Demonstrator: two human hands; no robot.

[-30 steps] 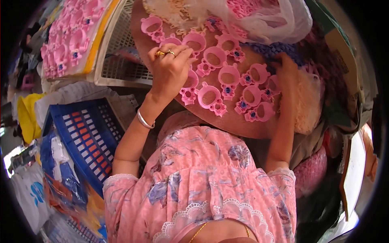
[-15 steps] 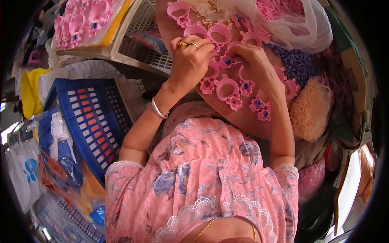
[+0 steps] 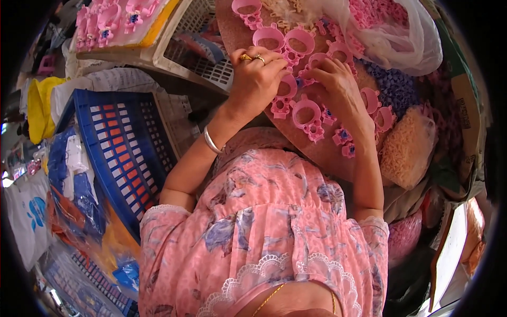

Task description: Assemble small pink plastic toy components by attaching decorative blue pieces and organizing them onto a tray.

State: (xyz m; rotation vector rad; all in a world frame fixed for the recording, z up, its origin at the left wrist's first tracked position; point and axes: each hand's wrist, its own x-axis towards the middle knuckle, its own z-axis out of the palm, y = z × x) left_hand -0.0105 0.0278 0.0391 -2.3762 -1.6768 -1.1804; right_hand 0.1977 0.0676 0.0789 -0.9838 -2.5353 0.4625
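Over a brown round-edged work surface [image 3: 296, 129] I hold both hands close together among several pink plastic pieces, each a ring with a small figure-shaped part. My left hand [image 3: 257, 79], with two rings and a bangle, is closed in a pinch; its fingertips hide whatever lies in them. My right hand [image 3: 340, 87] is closed, its fingertips on a pink ring piece [image 3: 318, 59] with a bit of blue beside them. A plain ring piece [image 3: 306, 113] lies below the hands. Another pink piece [image 3: 343, 136], with blue inserts, rests by my right wrist.
Beyond the right hand are a clear bag [image 3: 422, 39] of small pink parts, a heap of dark blue parts [image 3: 396, 87] and a bag of beige parts [image 3: 406, 150]. Finished-looking pink pieces [image 3: 108, 21] stand at the far left, near a white crate [image 3: 163, 61]. A blue basket [image 3: 87, 137] stands left.
The whole view has shifted slightly. My right hand has moved a little nearer to me, covering more of a pink piece with blue. The left hand keeps its pinch.
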